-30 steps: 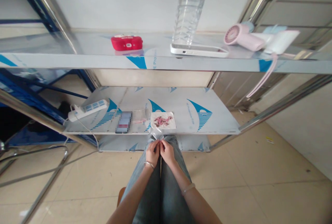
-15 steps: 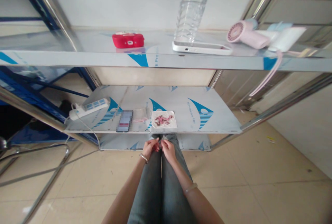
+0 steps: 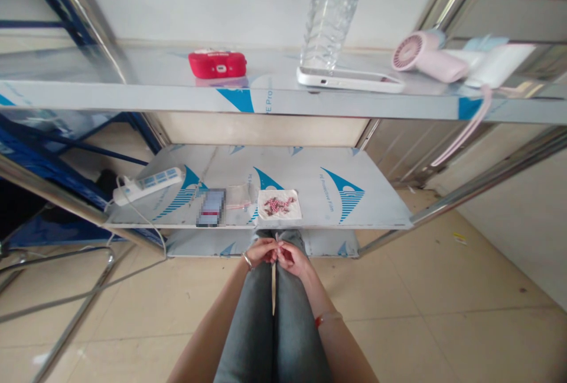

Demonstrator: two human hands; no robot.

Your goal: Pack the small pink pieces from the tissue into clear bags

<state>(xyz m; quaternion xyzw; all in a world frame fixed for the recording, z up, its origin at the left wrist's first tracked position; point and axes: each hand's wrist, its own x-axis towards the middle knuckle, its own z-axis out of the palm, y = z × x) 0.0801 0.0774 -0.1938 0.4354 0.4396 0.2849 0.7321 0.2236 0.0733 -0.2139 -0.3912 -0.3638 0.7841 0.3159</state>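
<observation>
My left hand [image 3: 262, 250] and my right hand [image 3: 292, 256] meet above my knees, just below the front edge of the lower shelf [image 3: 305, 170]. Fingertips of both are pinched together and touch; whatever sits between them is too small to name. Beyond them, near the shelf edge, a white square tray [image 3: 260, 213] holds a heap of small pink and dark red pieces, possibly beads [image 3: 280, 204]. Left of that tray lie a clear plastic bag [image 3: 239, 195] and a phone [image 3: 212, 205] with a blurred screen.
A white power strip [image 3: 150, 185] with its cable lies at the shelf's left end. On the upper shelf [image 3: 159, 96] are a red case [image 3: 217, 65], a water bottle [image 3: 330, 22], a white phone-like device [image 3: 349, 80] and a pink handheld fan [image 3: 429, 58] with a hanging strap.
My hands have come together, fingertips now touching where a small gap was. My right wrist has turned, bringing more of its fingers into view. The things on the shelves stay put.
</observation>
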